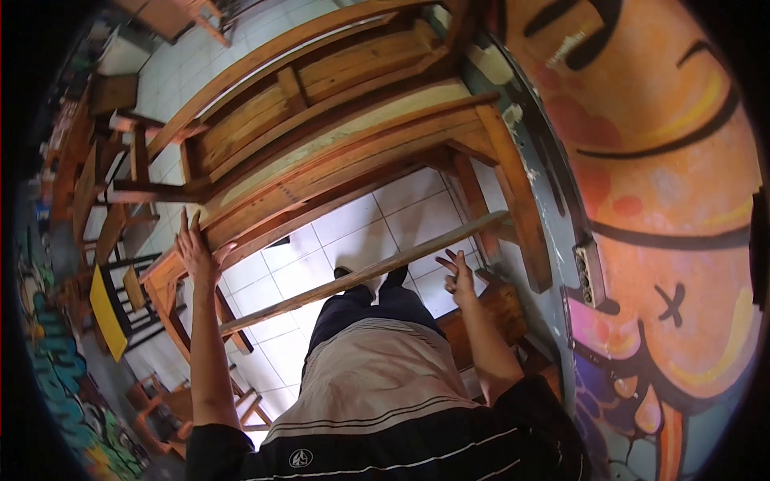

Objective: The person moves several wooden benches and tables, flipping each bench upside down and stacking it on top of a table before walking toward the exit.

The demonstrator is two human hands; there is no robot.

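Note:
My left hand lies with spread fingers on the near edge of a long wooden table, towards its left end. The fingers rest on the wood and are not wrapped round anything. My right hand hangs in the air near the right end of the table's low wooden crossbar. Two of its fingers are stretched out and apart, the others partly curled, and nothing shows in it. On the tabletop rests a wooden bench-like frame with its legs sticking out to the left.
A painted wall runs close along the right side. Wooden chairs and a yellow-topped piece of furniture stand at the left. Another wooden seat is by my right arm. White tiles cover the floor.

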